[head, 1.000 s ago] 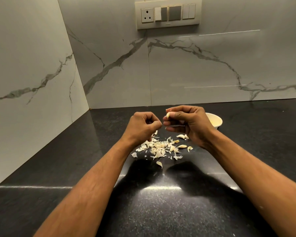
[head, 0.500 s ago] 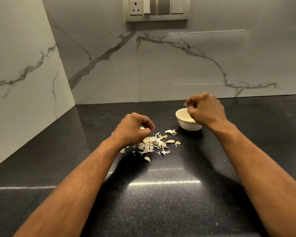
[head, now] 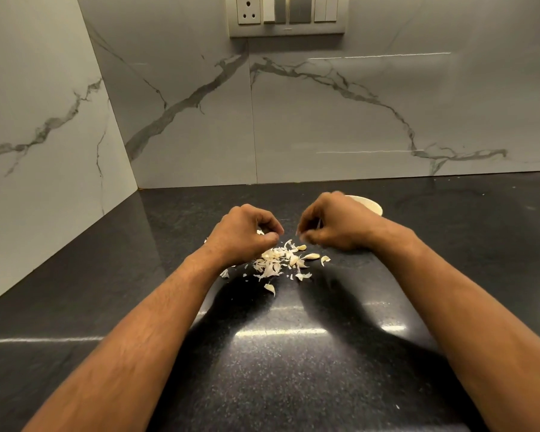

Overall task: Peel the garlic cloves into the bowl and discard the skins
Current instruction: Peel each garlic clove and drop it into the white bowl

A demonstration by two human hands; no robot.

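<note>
Viewing: I see 2 hands over skins (head: 275,263)
Left hand (head: 242,233): curled, contents unclear
Right hand (head: 334,226): curled, contents unclear
Bowl (head: 373,207): behind right hand

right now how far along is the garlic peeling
Partly done, it seems. A pile of skins lies on the counter, so some cloves have been peeled; the bowl is mostly hidden behind the right hand, contents unseen. Both hands are curled over the pile; the left hand seems to pinch a scrap. A few cloves remain beside the skins, and the skins are not yet discarded.
</note>
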